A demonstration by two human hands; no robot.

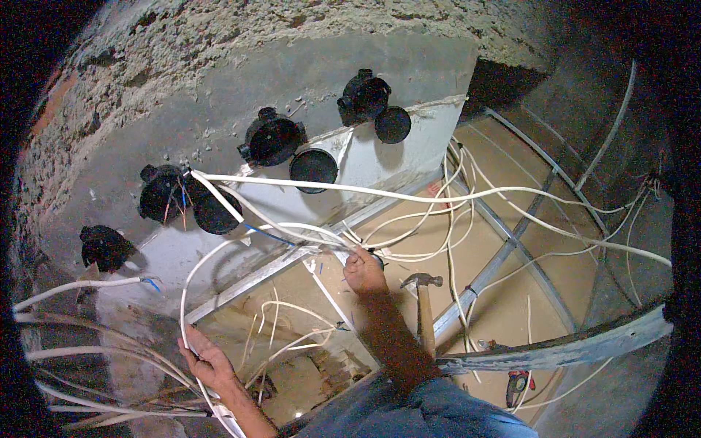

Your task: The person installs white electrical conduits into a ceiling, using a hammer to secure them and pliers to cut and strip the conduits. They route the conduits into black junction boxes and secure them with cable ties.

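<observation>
A white sheathed cable [191, 281] curves in a loop between my two hands. My left hand [209, 363], at the lower left, has its fingers curled around one side of this loop. Farther up and to the right, my right hand [363, 273] is closed on the cable's upper run, beside the wall edge. Above the loop, a round black junction box [162, 197] set in the grey wall has thin orange and blue wires coming out, and its round black lid [217, 210] hangs beside it. A cut cable end with a blue wire [270, 234] lies across the loop.
More black boxes [272, 139] line the wall, some with lids. White cables [409, 193] cross to the right over beige panels with metal channels. A hammer [424, 314] lies right of my right arm, near a metal beam [555, 353]. A red-and-black tool [517, 387] lies lower right.
</observation>
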